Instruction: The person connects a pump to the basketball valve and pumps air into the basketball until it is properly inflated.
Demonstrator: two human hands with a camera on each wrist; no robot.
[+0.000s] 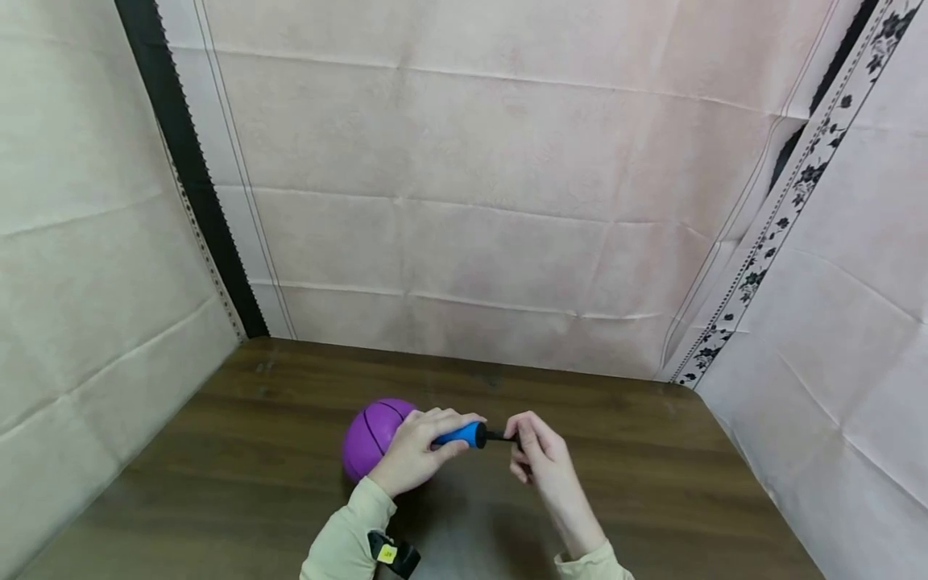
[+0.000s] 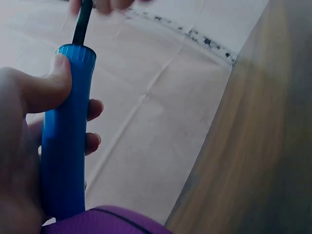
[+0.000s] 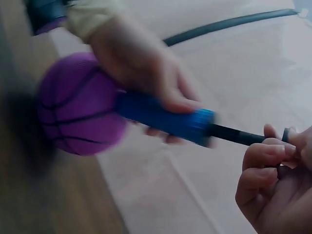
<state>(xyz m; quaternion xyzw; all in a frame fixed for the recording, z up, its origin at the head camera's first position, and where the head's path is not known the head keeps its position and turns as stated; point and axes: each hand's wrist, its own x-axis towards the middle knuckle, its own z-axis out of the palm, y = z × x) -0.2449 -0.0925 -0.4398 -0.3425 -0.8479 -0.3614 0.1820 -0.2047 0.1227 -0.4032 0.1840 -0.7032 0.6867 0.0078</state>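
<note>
Pale green cloth covers both forearms, the sleeves (image 1: 344, 528) nearest the eye, and on the left one sits a black wrist device (image 1: 404, 559) with a yellow label (image 1: 387, 553). Dark marks show on that label, too small to read.

Beyond the cuffs, the left hand (image 1: 419, 449) grips a blue pump barrel (image 2: 63, 146), thumb along one side, fingers curled round the other. The right hand (image 1: 542, 455) pinches the dark handle (image 3: 286, 134) at the end of a thin black rod (image 3: 236, 134), its fingers bent and drawn together.

The purple ball (image 1: 373, 439), seamed in black, sits on the wooden table (image 1: 652, 475) just beside the left hand. The barrel's far end meets it; whether a needle is in the valve is hidden.

The step in hand looks like pumping, with the rod partly out. The next stroke seems to call for a firm left hold and a straight push.

No writing or brand can be made out on barrel or ball. Behind hangs creased pale cloth (image 1: 471, 145), with a floral border (image 1: 805, 185) at the right.
</note>
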